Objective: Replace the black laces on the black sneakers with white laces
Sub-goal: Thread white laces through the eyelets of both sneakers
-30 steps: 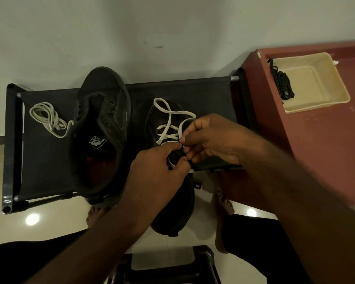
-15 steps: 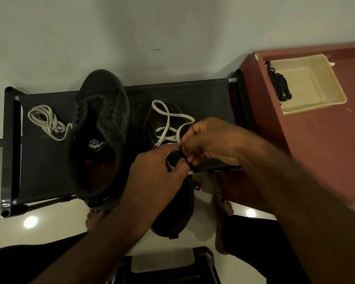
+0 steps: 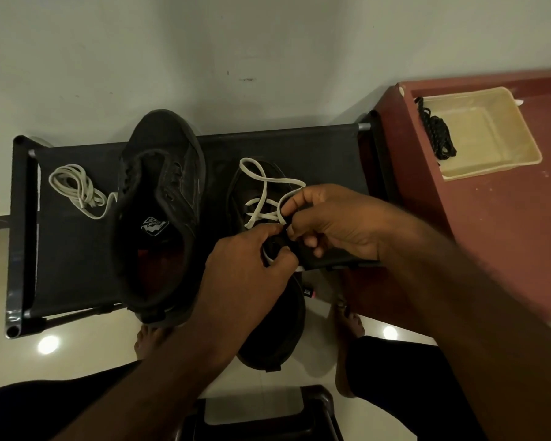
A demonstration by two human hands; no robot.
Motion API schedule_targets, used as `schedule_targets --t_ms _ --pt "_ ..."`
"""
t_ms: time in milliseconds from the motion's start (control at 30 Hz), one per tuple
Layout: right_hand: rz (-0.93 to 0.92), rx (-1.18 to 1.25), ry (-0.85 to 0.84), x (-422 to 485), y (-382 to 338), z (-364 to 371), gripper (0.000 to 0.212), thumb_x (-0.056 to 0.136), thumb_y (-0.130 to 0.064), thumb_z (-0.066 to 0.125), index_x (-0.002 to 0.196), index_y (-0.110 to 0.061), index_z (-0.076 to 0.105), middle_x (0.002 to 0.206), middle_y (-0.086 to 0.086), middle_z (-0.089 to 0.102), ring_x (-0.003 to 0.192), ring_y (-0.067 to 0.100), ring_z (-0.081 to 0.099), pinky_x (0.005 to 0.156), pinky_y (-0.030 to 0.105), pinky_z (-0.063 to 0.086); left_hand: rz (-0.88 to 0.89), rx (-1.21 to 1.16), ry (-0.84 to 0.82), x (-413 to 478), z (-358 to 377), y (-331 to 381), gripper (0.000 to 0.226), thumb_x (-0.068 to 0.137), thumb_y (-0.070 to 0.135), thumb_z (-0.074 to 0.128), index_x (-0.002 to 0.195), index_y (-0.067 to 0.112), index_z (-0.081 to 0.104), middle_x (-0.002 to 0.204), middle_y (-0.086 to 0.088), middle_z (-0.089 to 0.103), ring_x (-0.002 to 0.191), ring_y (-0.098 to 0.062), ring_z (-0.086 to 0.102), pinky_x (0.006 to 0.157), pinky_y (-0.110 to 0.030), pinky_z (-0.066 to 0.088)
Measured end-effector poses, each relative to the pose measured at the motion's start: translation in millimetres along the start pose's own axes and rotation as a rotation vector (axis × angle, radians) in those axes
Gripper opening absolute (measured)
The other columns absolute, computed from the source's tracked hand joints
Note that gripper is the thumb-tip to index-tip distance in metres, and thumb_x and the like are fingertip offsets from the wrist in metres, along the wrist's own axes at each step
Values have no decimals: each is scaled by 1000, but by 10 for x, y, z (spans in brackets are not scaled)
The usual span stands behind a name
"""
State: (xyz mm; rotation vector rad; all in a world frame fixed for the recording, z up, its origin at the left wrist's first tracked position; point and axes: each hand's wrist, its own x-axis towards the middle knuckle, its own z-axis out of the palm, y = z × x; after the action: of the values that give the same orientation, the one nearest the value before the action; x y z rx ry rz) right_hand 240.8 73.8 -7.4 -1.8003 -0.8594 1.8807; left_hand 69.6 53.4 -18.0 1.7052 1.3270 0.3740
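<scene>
- Right now, the left hand (image 3: 248, 268) and the right hand (image 3: 328, 224) meet at the centre of the frame, fingertips almost touching over the tongue of a half-laced sneaker (image 3: 280, 332).
- Each hand pinches the white lace (image 3: 257, 205). The left has thumb and forefinger closed on a strand low down, and the right has its fingers curled round a strand just above.
- From the fingers the lace crosses the upper eyelets and ends in a slack loop lying over the toe, above the hands.
- That shoe points toward the wall, its heel hanging off the near edge of a black fabric rack (image 3: 77, 256).
- Just beside it, to the left of centre, the second sneaker (image 3: 163, 198) lies on the same rack, opening toward the viewer and a logo showing on the insole.
- Further left on the rack a loose white lace (image 3: 80, 192) sits in a coil, with one end trailing up to that shoe's side. Whether it is threaded in, I cannot tell.
- At the upper right, a cream tray (image 3: 490, 135) rests on a red-brown surface (image 3: 506, 249), with the black laces (image 3: 438, 138) bunched against its left wall.
- Below the rack, bare feet (image 3: 350, 323) stand on a glossy floor (image 3: 0, 313).
</scene>
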Motion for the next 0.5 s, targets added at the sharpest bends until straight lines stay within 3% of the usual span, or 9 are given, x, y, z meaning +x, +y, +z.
schedule_targets --t_ms 167,300,367,433,500 --pt "-142 273 -140 -98 -83 -36 27 89 10 53 106 -7 63 72 7 58 52 11 47 48 24 43 -15 -32 -7 22 -4 -5 22 89 30 61 109 33 69 56 13 55 53 -1 53 53 -12 41" --pt "-253 297 -131 -90 -81 -51 24 93 6 52 106 -2 70 78 8 62 66 15 58 63 26 53 -22 -28 -7 23 -2 7 21 88 29 60 107 32 69 58 19 56 52 -1 53 52 -10 41" --pt "-303 83 -22 -43 -38 -41 24 92 5 58 111 -5 70 82 5 67 72 11 65 70 22 56 -27 -28 -10 20 -7 20 24 88 28 61 110 33 68 60 22 57 52 0 53 52 -8 41" --pt "-374 -309 165 2 7 -14 22 94 -1 62 112 -8 71 80 -5 68 69 -3 66 67 12 51 -35 -31 -6 23 -10 25 27 88 27 62 114 33 68 59 22 57 52 -1 53 51 -11 41" --pt "-415 -498 277 44 44 30 15 97 -9 62 107 -10 74 79 -15 65 67 -14 61 62 5 45 -33 -24 -10 22 -10 32 26 89 26 62 113 32 68 57 21 57 52 -1 54 50 -12 40"
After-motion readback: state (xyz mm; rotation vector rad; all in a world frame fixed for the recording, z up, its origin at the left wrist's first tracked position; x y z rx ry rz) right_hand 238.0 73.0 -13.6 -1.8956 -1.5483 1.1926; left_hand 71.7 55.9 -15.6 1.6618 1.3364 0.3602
